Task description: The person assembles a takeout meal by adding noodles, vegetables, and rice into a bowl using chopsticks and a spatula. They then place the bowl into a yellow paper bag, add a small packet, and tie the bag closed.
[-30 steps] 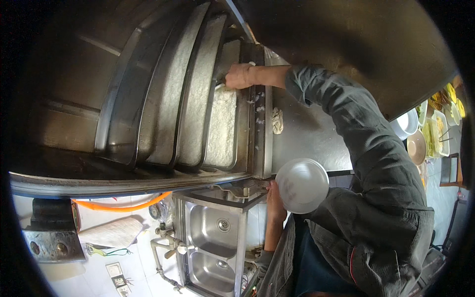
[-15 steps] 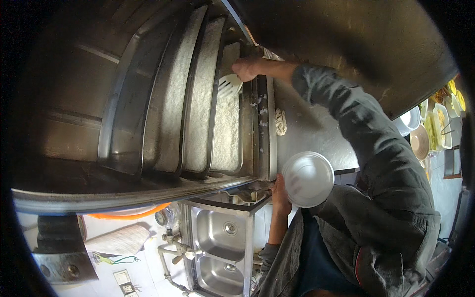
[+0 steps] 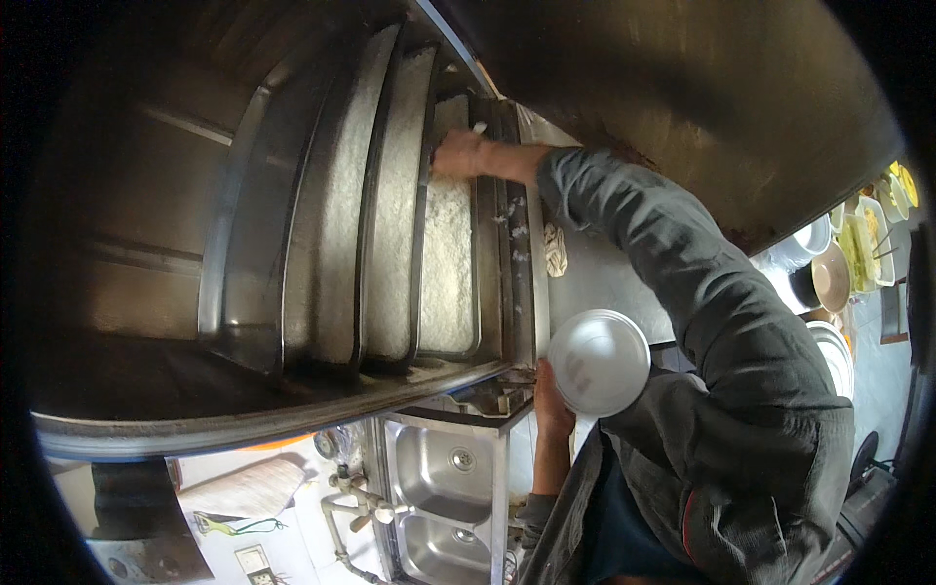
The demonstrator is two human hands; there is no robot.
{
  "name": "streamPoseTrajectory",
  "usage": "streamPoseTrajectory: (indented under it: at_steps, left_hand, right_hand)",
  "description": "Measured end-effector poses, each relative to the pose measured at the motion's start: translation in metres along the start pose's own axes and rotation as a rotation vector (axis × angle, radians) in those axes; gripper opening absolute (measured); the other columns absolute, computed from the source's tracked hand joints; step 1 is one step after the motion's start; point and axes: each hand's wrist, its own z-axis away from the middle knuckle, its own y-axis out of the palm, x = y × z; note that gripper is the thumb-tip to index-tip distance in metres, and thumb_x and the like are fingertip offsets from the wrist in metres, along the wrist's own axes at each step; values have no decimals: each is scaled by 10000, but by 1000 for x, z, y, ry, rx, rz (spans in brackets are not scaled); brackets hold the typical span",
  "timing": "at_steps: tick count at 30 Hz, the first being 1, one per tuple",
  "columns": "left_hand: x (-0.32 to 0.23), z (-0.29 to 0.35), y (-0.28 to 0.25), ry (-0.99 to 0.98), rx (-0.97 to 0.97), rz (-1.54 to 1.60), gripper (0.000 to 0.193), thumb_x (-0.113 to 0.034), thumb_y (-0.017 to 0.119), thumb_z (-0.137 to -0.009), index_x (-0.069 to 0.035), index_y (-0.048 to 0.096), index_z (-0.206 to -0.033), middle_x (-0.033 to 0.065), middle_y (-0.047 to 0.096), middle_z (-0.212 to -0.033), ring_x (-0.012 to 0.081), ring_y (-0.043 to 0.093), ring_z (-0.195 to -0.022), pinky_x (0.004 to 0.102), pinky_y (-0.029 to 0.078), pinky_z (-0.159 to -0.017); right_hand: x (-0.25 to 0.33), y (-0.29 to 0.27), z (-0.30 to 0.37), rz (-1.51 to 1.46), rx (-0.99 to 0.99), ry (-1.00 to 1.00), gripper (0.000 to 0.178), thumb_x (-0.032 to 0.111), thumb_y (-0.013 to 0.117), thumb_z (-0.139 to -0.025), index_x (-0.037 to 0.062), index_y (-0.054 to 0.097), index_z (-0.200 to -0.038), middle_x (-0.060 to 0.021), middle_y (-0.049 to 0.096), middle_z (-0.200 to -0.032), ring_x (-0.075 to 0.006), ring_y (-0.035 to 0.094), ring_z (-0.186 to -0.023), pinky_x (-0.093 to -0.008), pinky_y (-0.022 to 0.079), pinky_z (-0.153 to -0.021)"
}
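Left hand (image 3: 553, 402): grasping side of round white bowl (image 3: 599, 365), held by near corner of steel table (image 3: 612, 278). Right hand (image 3: 458, 154): clenched around white utensil (image 3: 480, 127), mostly hidden, at far end of rice (image 3: 448, 278) in rightmost metal tray (image 3: 478, 327).

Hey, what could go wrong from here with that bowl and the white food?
Spills: white bits dot the metal ledge between the right hand, over the white food, and the bowl, so more might drop there.
Tipping: only the left hand supports the bowl, so it could tilt if weighted unevenly.
Soiling: the cloth lies close beside that ledge and might catch stray food.
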Motion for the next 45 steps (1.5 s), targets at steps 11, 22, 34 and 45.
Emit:
streamPoseTrajectory:
  at_steps: [11, 22, 34, 45]
  left_hand:
    - [-7, 4, -3, 22, 27, 92, 624, -507, 396, -1052, -16, 443, -1435, 139, 554, -1368, 271, 564, -1231, 412, 485, -1016]
    - [-47, -10, 36, 330, -91, 134, 641, -340, 471, -1052, -98, 168, -1562, 142, 380, -1502, 273, 439, -1346, 448, 406, -1109]
    - [-98, -30, 87, 619, -362, 64, 731, -565, 294, -1045, -110, 87, -1579, 186, 215, -1585, 354, 358, -1414, 505, 367, -1142]
    - [-86, -80, 84, 334, -132, 210, 721, -671, 260, -1006, -229, 167, -1568, 147, 237, -1583, 398, 354, -1406, 631, 426, -1046]
  right_hand:
    - [-1, -32, -12, 116, 60, -96, 167, 157, 642, -859, 16, 733, -854, -146, 727, -912, -316, 705, -840, -452, 590, -718]
    - [13, 20, -21, -1035, 395, 547, 244, 111, 629, -856, 4, 658, -1073, -102, 661, -904, -198, 646, -716, -342, 549, -550]
    - [50, 64, -34, -1472, 498, 492, 301, 153, 483, -931, 30, 597, -680, -45, 529, -566, -120, 437, -430, -310, 353, -398]
    - [29, 35, 42, -1541, 122, 481, 274, 181, 530, -934, 2, 592, -736, -41, 570, -595, -117, 486, -417, -305, 379, -385]
